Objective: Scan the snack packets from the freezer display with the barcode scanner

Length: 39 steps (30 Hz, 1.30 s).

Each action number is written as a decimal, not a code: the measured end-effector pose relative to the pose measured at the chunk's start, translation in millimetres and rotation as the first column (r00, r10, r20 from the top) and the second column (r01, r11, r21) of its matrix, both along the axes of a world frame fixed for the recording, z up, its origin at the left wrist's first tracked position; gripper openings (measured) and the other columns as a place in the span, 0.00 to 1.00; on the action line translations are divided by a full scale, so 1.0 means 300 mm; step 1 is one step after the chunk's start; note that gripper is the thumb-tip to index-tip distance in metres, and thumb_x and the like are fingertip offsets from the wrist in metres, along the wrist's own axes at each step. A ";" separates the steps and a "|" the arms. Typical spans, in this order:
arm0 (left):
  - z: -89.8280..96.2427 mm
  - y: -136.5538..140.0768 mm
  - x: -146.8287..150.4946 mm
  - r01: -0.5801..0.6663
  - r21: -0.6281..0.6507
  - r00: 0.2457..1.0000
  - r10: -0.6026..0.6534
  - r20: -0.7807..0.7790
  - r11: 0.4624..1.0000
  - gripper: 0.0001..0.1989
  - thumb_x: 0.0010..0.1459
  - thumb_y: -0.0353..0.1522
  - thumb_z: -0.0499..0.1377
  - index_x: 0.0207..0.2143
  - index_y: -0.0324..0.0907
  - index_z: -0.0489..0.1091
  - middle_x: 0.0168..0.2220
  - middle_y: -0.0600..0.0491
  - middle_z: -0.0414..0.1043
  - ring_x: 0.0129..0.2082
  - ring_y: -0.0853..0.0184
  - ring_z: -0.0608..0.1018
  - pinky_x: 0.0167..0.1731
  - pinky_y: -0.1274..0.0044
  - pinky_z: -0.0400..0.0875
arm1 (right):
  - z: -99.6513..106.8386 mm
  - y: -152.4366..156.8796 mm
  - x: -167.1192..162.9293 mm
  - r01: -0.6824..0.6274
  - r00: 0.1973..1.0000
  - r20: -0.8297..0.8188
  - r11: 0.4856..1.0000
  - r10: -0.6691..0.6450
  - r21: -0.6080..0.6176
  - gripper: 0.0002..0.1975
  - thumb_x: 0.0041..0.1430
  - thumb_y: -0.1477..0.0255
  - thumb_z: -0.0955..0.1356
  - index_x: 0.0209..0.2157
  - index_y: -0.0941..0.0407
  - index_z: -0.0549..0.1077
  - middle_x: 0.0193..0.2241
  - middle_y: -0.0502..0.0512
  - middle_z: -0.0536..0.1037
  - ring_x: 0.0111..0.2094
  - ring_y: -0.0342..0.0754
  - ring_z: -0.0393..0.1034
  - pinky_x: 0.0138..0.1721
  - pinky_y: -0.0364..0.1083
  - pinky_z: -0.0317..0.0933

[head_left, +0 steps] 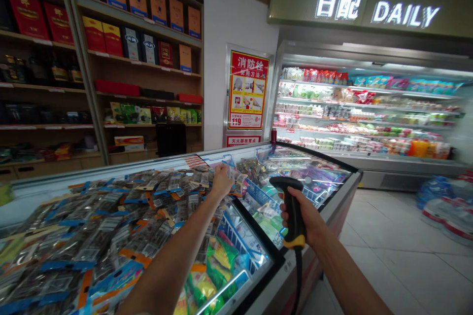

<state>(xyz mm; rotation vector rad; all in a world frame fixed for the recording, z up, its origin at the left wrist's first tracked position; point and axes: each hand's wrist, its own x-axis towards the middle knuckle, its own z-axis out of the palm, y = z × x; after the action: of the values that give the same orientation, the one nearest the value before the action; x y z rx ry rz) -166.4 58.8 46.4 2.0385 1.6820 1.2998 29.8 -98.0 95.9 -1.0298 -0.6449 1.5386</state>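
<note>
My right hand [301, 214] is wrapped round the handle of a black and yellow barcode scanner [293, 206], with its cable hanging down. The scanner's head points left, over the freezer's glass. My left hand [222, 180] reaches forward over the far side of the pile, its fingers closed on a small clear snack packet [236, 182], partly hidden by the hand. Around and below that arm lies a heap of similar snack packets [111, 226] with blue and orange edges, spread over the freezer top.
The chest freezer [334, 211] has glass lids, with bagged goods [218, 265] and blue baskets inside. A dark red can [274, 136] stands at its far corner. Shelves [148, 66] line the left; a lit chiller [362, 113] and bottled water packs [449, 206] are right.
</note>
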 end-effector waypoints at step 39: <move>0.513 -0.518 -0.330 0.545 0.194 0.300 -0.405 0.864 0.816 0.24 0.55 0.45 0.43 0.39 0.34 0.63 0.31 0.51 0.67 0.35 0.68 0.74 0.27 0.81 0.67 | -0.207 -0.275 -0.770 -0.885 0.431 0.873 0.080 -0.227 0.458 0.23 0.41 0.59 0.68 0.40 0.54 0.69 0.47 0.59 0.66 0.47 0.55 0.59 0.46 0.54 0.53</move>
<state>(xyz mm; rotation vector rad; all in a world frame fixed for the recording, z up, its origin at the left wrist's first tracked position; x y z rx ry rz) -265.4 -96.6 200.3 1.1602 0.5509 1.5125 -201.1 -180.4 33.7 -0.3395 -2.5030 0.4567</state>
